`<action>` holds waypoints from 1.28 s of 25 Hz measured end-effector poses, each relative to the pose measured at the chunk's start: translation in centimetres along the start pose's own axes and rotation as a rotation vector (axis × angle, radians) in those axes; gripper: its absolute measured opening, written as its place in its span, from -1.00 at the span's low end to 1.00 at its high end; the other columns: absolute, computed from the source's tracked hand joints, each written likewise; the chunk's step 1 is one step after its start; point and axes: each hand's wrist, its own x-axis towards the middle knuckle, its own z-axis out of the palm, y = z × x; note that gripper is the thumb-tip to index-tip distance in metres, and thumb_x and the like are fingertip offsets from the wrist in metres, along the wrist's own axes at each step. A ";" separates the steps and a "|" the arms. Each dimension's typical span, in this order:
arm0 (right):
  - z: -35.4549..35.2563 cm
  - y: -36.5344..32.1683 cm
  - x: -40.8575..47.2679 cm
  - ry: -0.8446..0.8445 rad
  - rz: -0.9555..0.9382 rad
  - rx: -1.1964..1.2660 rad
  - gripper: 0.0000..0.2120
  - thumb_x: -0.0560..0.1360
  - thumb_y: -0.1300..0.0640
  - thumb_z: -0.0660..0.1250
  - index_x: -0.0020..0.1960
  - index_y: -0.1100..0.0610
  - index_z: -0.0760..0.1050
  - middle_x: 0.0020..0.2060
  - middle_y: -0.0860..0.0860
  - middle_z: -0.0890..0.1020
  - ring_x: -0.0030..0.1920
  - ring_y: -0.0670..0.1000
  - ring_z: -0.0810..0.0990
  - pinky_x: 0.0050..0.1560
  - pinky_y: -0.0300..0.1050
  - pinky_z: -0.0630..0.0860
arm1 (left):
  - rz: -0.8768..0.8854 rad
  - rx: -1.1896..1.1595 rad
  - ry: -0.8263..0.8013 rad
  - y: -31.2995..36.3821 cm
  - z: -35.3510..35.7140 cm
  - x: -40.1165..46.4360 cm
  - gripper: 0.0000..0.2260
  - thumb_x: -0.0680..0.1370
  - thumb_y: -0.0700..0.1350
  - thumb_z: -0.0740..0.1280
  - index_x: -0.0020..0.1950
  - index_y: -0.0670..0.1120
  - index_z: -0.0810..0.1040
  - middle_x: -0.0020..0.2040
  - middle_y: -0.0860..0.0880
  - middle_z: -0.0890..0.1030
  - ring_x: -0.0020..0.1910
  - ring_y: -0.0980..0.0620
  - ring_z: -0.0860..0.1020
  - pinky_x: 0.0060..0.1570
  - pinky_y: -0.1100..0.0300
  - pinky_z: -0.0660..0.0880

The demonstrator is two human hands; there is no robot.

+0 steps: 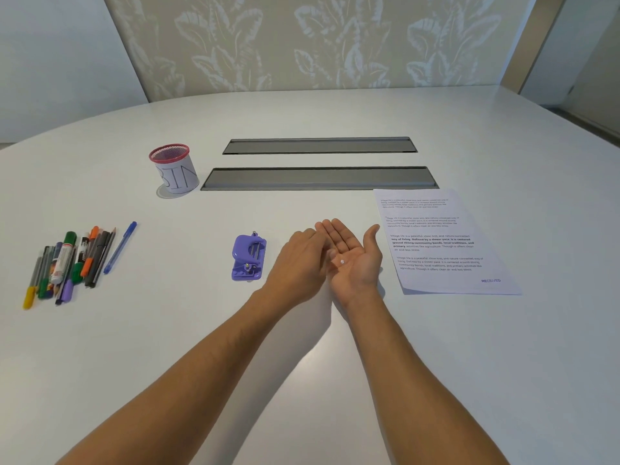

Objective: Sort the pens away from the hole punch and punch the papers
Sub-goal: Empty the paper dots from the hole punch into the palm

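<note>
Right hand (352,260) turned palm up above the white desk (302,364), fingers straight and spread a little, cupping one tiny white paper dot (342,262), most likely a punched-out chad kept there so as not to scatter. Left hand (298,263) palm down, touching the right hand's inner edge, fingertips hidden between the two; cannot tell whether pinching another scrap or merely brushing the palm.

Small purple plastic hole punch (249,257) lying just left of the left hand, apart from it, untouched. Bundle of mixed pens and markers (67,263) gathered well off toward the left edge of the desk, a blue ballpoint pen (120,248) at its right side, so sorting away from the punch looks done. Printed white paper sheets (443,243) set askew just right of the right hand, the near corner a little lifted; holes in them not discernible at this size.

Red mesh cup wrapped in a white label reading BIN (174,171) standing upright beyond the punch, near the left end of two grey recessed cable trays (318,178). Probably meant for the chad: plenty of bare desk between hands and cup, with the punch the only thing near that path. Worth keeping the palm level on the way, lest the dot slide off
</note>
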 end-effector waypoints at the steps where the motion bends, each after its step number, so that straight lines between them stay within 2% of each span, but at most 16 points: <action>1: -0.1 -0.1 0.0 0.005 -0.007 -0.019 -0.28 0.58 -0.32 0.08 0.33 0.31 0.48 0.20 0.20 0.64 0.19 0.14 0.65 0.24 -0.06 0.53 | 0.002 -0.025 0.009 0.4 0.2 0.3 -0.86 0.62 -0.10 0.21 0.00 -0.15 0.48 -0.06 -0.09 0.52 -0.10 -0.03 0.39 -0.07 0.10 0.41; 3: -0.2 -0.2 0.1 0.012 -0.019 -0.061 -0.28 0.59 -0.31 0.04 0.33 0.29 0.49 0.20 0.18 0.65 0.19 0.13 0.65 0.36 0.00 0.46 | -0.002 -0.060 0.022 0.9 0.5 0.8 -0.85 0.62 -0.07 0.22 0.02 -0.14 0.50 -0.05 -0.06 0.53 -0.09 -0.01 0.43 -0.06 0.12 0.46; 6: -0.3 -0.2 0.1 0.020 -0.016 -0.089 -0.29 0.60 -0.32 0.01 0.33 0.25 0.51 0.19 0.14 0.66 0.22 0.11 0.63 0.35 0.01 0.47 | -0.009 -0.066 0.045 1.5 0.8 1.5 -0.84 0.61 -0.04 0.26 0.03 -0.10 0.57 -0.04 -0.05 0.59 -0.08 0.00 0.50 -0.03 0.14 0.52; 13: -0.4 0.0 0.5 0.021 0.001 -0.043 -0.28 0.59 -0.33 0.03 0.32 0.26 0.52 0.21 0.19 0.64 0.26 0.17 0.60 0.35 0.04 0.46 | -0.029 -0.012 0.067 1.8 0.5 2.2 -0.89 0.57 -0.09 0.33 0.04 -0.06 0.61 0.02 -0.01 0.61 -0.05 0.10 0.44 -0.05 0.30 0.38; 17: -0.4 0.0 0.6 0.037 -0.004 -0.012 -0.27 0.58 -0.34 0.07 0.30 0.28 0.52 0.24 0.23 0.61 0.25 0.20 0.60 0.35 0.01 0.44 | -0.039 0.017 0.105 1.6 -0.2 2.4 -0.86 0.54 -0.01 0.36 -0.01 -0.06 0.63 -0.04 0.00 0.61 -0.05 0.06 0.45 -0.06 0.25 0.38; 18: -0.3 0.0 0.6 0.040 -0.006 -0.002 -0.28 0.57 -0.34 0.08 0.29 0.28 0.53 0.22 0.23 0.62 0.18 0.18 0.63 0.23 -0.08 0.48 | -0.037 0.013 0.109 1.4 -0.4 2.4 -0.86 0.55 -0.01 0.36 -0.02 -0.06 0.64 -0.05 -0.01 0.60 -0.03 0.03 0.46 -0.05 0.21 0.39; 19: -0.2 -0.1 0.5 0.045 -0.002 0.006 -0.29 0.57 -0.34 0.08 0.27 0.27 0.54 0.18 0.21 0.65 0.08 0.13 0.68 0.02 -0.20 0.51 | -0.035 0.005 0.113 1.1 -0.7 2.5 -0.87 0.55 -0.04 0.35 -0.01 -0.05 0.65 -0.05 -0.01 0.60 0.00 0.00 0.47 -0.03 0.18 0.40; 21: -0.1 -0.2 0.3 0.055 0.016 0.025 -0.32 0.59 -0.32 0.07 0.24 0.27 0.55 0.10 0.15 0.68 -0.12 0.02 0.72 -0.34 -0.33 0.44 | -0.038 0.000 0.112 0.8 -1.1 2.4 -0.88 0.55 -0.10 0.34 0.03 -0.03 0.65 0.00 -0.01 0.61 0.06 -0.03 0.47 0.03 0.12 0.40; 23: 0.2 -0.3 0.1 0.058 0.020 0.048 -0.32 0.59 -0.31 0.08 0.27 0.28 0.53 0.09 0.15 0.68 -0.16 0.01 0.72 -0.41 -0.33 0.47 | -0.043 -0.004 0.116 0.3 -1.3 2.3 -0.86 0.56 -0.09 0.34 0.07 0.01 0.65 0.05 0.00 0.61 0.09 -0.01 0.46 0.07 0.12 0.37; 25: 0.3 -0.4 -0.1 0.053 0.023 0.071 -0.30 0.59 -0.30 0.10 0.31 0.31 0.50 0.14 0.17 0.67 -0.14 0.02 0.71 -0.36 -0.27 0.55 | -0.051 -0.008 0.126 -0.3 -1.6 2.2 -0.83 0.57 0.00 0.32 0.10 0.03 0.65 0.08 0.03 0.61 0.13 0.01 0.47 0.10 0.13 0.34; 27: 0.5 -0.2 -0.1 0.046 0.020 0.104 -0.30 0.58 -0.29 0.14 0.31 0.33 0.49 0.15 0.22 0.66 0.00 0.11 0.72 -0.08 -0.10 0.63 | -0.079 -0.001 0.134 -1.1 -2.1 2.1 -0.76 0.59 0.07 0.28 0.12 0.01 0.65 0.13 0.05 0.62 0.17 0.03 0.48 0.15 0.09 0.38; 29: 0.4 -0.1 0.0 0.025 0.021 0.184 -0.30 0.57 -0.27 0.19 0.29 0.38 0.47 0.17 0.29 0.64 0.16 0.24 0.65 0.22 0.11 0.56 | -0.123 -0.002 0.146 -2.1 -2.8 1.9 -0.70 0.60 0.10 0.24 0.15 -0.03 0.65 0.17 0.02 0.62 0.20 0.04 0.49 0.20 0.06 0.42; 32: 0.3 -0.3 0.4 0.002 0.012 0.256 -0.31 0.57 -0.25 0.23 0.28 0.39 0.46 0.17 0.31 0.63 0.22 0.28 0.61 0.32 0.19 0.48 | -0.186 -0.017 0.193 -3.9 -4.0 1.3 -0.68 0.61 0.09 0.23 0.18 -0.05 0.64 0.22 -0.01 0.61 0.22 0.02 0.50 0.23 0.07 0.41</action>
